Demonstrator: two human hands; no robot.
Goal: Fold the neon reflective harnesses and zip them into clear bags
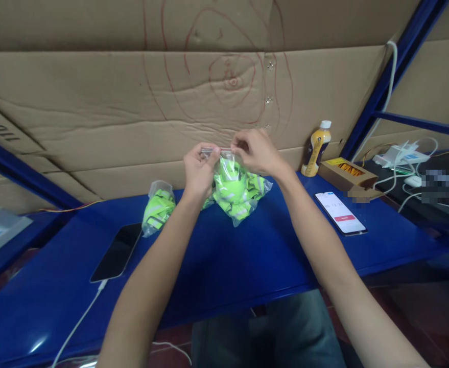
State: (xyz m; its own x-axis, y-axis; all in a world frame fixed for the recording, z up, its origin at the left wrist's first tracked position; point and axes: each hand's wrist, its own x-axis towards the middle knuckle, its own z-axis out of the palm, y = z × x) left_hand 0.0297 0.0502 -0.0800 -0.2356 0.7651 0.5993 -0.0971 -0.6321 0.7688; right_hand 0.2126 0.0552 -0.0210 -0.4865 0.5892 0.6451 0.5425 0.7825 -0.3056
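Between my hands hangs a clear plastic bag [230, 185] with folded neon-green fabric and pale reflective strips inside. My left hand [201, 168] pinches the left end of its top edge. My right hand [255, 151] has its fingers closed on the right part of the same edge. Behind and beside this bag lies more bagged neon-green fabric [260, 185], partly hidden. To the left of my left forearm, another clear bag of neon-green fabric [159, 208] rests on the blue table [239, 260].
A dark phone [119, 253] with a white cable lies at left. On the right are a lit phone [341, 213], a yellow drink bottle [316, 148] and an open cardboard box [349, 176]. Cardboard sheets [94, 107] form the back wall; blue posts [395, 76] flank it.
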